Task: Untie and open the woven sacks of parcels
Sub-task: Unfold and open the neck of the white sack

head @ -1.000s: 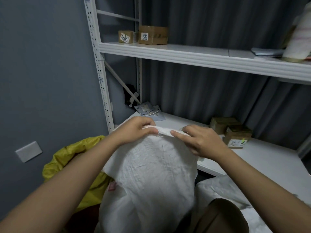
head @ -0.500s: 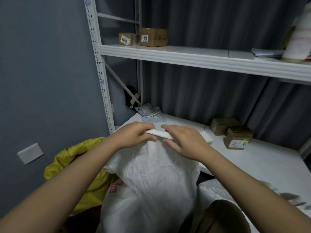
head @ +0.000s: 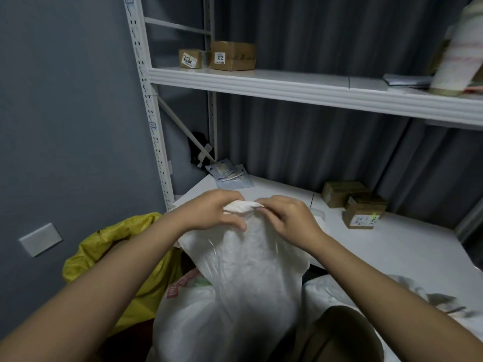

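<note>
A white woven sack [head: 243, 278] stands upright in front of me, its top gathered into a bunch. My left hand [head: 211, 212] grips the bunched mouth of the sack from the left. My right hand [head: 290, 218] pinches the same bunch from the right, fingers curled onto the fabric. The two hands almost touch at the top of the sack. Any tie at the neck is hidden under my fingers.
A yellow sack [head: 115, 254] slumps at the left, another white sack [head: 339, 291] lies lower right. Behind is a white shelf unit: the lower shelf [head: 392, 246] bears two cardboard boxes [head: 363, 211] and flat packets [head: 230, 175]; the upper shelf [head: 287, 84] bears labelled boxes [head: 232, 56].
My right hand has slid left along the sack's top edge toward my left hand, bunching the flat mouth into a tight gather.
</note>
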Tool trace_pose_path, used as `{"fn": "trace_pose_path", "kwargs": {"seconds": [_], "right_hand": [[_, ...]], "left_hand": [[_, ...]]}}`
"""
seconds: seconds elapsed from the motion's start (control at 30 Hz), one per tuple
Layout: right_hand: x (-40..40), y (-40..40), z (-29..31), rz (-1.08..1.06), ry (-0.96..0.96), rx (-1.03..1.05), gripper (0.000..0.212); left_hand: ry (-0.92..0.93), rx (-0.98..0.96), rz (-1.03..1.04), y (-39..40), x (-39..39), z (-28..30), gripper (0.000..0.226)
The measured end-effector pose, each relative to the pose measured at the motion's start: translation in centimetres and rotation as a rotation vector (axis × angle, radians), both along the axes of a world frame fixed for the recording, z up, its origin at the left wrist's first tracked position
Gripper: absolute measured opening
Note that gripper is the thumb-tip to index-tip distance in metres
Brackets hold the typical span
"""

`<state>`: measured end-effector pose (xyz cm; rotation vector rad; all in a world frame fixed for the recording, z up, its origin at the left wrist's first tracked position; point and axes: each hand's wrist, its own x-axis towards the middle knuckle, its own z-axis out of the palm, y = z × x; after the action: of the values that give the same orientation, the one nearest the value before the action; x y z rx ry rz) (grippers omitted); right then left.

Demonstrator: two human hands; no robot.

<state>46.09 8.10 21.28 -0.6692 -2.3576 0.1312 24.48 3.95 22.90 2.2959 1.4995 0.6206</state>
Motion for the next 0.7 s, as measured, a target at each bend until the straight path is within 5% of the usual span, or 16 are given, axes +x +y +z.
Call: {"fn": "trace_pose_path", "kwargs": {"seconds": [0.1, 0.23, 0.43, 0.6, 0.63, 0.7], "right_hand": [[0.2, 0.3, -1.0, -0.011, -0.117, 0.351, 0.026], [-0.4, -0.6, 0.2, 0.053, 0.080, -0.124, 0.029], [0.6, 0.3, -1.7, 0.019, -0.120, 0.498, 0.021], [-0.5, -0.4, -0.9, -0.083, 0.135, -0.313, 0.028], [-0.5, -0.6, -0.7, -0.084, 0.160, -0.334, 0.022], [-0.3, -0.6, -1.1, -0.088, 0.089, 0.010, 0.018]], "left_hand": [[-0.125, -0.120, 0.012, 0.2, -0.1, 0.1, 0.022], [0.036, 0.190, -0.006, 0.1, 0.6, -0.2, 0.046], [-0.027, -0.234, 0.047, 0.5, 0.0, 0.8, 0.021], [0.380, 0.345, 0.106, 0.2, 0.6, 0.2, 0.036], [0.357, 0.293, 0.097, 0.1, 0.5, 0.2, 0.040], [0.174, -0.017, 0.048, 0.1, 0.0, 0.6, 0.038]]}}
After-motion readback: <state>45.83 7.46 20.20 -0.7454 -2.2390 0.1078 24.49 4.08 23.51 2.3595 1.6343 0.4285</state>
